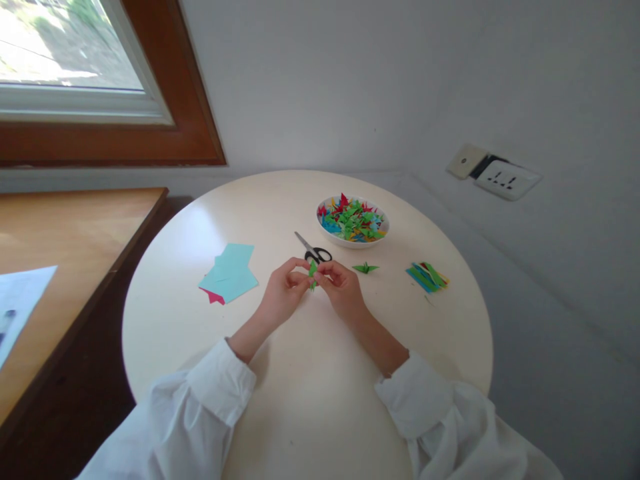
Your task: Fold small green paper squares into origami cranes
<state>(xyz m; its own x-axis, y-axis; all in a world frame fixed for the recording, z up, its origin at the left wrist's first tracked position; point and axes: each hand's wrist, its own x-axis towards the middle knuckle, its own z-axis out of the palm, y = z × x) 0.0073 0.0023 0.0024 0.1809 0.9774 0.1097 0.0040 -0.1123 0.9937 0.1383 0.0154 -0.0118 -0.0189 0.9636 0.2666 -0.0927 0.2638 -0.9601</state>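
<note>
Between my fingertips is a small piece of folded green paper [313, 269], pinched from both sides above the middle of the round table. My left hand [284, 292] is closed on its left side, and my right hand [342, 288] grips it from the right. Fingers cover part of the paper, so its full shape is hidden. Just beyond the hands lie scissors [315, 251] with black handles, blades pointing away to the left. A finished green paper crane [366, 268] rests on the table to the right of my right hand.
A white bowl [352, 244] full of colourful paper cranes stands toward the back. Light blue paper sheets [230, 272], with a pink one beneath, lie at left. Coloured paper strips [428, 277] are piled at right. A wooden desk [75, 227] stands left of the round table [310, 413].
</note>
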